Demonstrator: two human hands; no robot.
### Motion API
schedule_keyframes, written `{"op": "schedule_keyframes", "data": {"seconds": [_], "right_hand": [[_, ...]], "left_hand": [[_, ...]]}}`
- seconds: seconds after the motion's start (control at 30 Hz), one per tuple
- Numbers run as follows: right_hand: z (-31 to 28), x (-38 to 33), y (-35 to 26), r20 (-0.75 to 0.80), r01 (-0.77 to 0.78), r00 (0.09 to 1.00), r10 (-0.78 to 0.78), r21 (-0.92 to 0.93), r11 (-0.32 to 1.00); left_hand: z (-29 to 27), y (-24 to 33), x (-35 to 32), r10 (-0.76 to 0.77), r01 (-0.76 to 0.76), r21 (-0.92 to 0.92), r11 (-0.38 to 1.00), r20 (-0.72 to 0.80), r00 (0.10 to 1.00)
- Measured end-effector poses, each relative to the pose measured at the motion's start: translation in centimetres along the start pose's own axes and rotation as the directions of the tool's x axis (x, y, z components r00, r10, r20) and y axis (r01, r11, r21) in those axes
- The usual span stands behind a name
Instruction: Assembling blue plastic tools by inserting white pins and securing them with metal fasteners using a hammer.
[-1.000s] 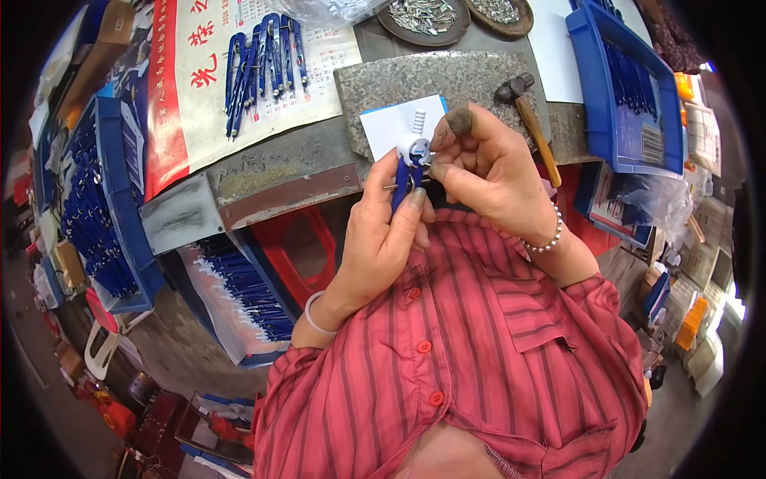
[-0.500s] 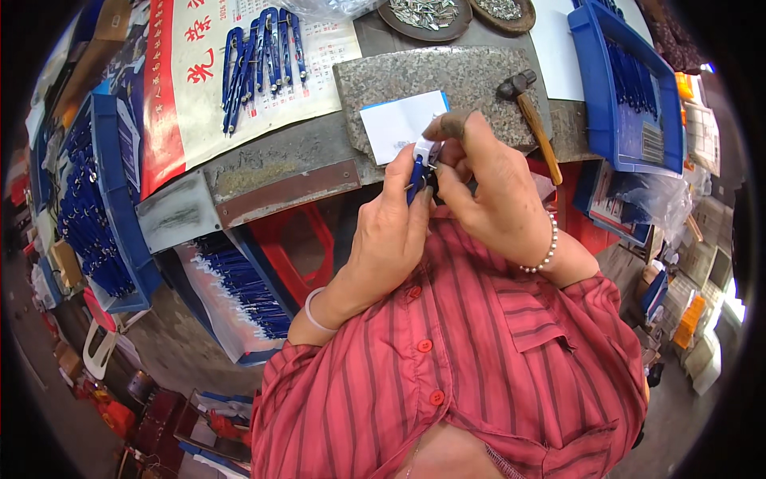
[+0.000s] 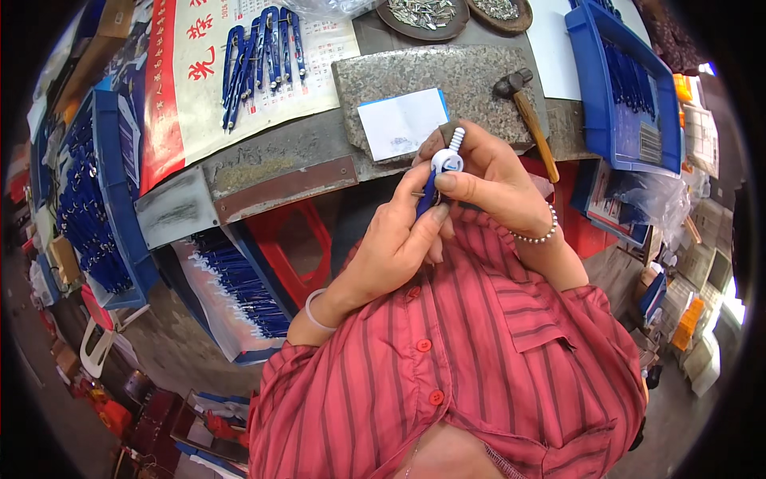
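We raise both forearms from our striped shirt (image 3: pixel 479 359) to chest height at the bench edge, in front of one granite slab (image 3: pixel 447 80). Our right hand (image 3: pixel 495 180) and left hand (image 3: pixel 395 247) meet on one blue-and-white compass (image 3: pixel 437 172), fingers pinched narrowly on it: right at its white top, left on its blue legs. One hammer (image 3: pixel 531 116) lies right of one white card (image 3: pixel 399 124). Since a second ago, our hands sit slightly higher
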State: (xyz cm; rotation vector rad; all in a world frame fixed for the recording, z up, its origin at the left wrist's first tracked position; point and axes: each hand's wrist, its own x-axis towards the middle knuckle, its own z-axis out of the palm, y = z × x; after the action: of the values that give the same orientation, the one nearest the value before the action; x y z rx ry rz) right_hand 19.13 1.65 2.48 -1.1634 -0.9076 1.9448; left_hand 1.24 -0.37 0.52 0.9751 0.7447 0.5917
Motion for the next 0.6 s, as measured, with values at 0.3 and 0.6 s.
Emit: {"op": "schedule_keyframes", "data": {"seconds": [0.3,0.6], "right_hand": [[-0.4,0.8,0.9,-0.014,0.027,1.0,-0.027,-0.043,0.999],[-5.0,-1.0,0.5,-0.204,-0.07,0.714,-0.67,-0.973,0.221]], "left_hand": [[-0.2,-1.3,0.6,-0.046,0.049,-0.278,0.959,0.019,0.999],[-2.6,-3.7,1.6,-0.136,0.074,-0.443,0.893,-0.109,0.985]]}}
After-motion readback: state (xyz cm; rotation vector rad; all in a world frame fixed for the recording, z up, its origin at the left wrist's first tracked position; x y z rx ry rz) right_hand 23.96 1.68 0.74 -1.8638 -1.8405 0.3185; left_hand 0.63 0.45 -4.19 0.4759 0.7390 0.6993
